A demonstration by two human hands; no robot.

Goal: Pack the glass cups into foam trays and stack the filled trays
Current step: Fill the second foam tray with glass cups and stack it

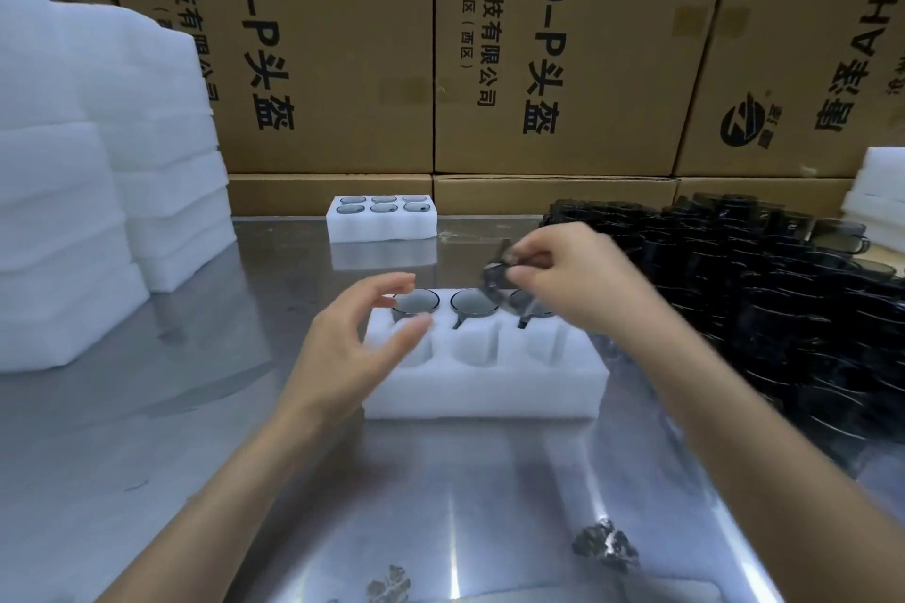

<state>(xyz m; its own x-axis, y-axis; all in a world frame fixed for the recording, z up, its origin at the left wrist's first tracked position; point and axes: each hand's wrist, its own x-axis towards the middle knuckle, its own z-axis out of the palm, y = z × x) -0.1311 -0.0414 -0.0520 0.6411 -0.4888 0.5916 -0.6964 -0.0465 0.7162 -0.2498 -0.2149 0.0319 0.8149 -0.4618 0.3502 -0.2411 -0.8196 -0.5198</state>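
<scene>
Matt foam tray (pixel 485 387), glossy metal table (pixel 440 504)

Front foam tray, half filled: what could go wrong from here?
1. The right hand pinches something dark and blurred above the foam tray; it could knock a seated cup.
2. The cup pile sits beside the right forearm; a sweep might topple some.
3. The left hand hovers, so the tray may slide.

A foam tray (pixel 482 370) lies at the middle of the metal table (pixel 147 455), with three glass cups (pixel 474 301) in its far row — the near row of pockets holds none. Behind it, near the wall of cardboard boxes (pixel 338 44), sits a filled tray (pixel 382 218) of six. Stacks of foam trays (pixel 98 171) stand to the left, a heap of loose cups (pixel 764 289) to the right — two crumpled scraps (pixel 605 546) lie at the table's near edge.
</scene>
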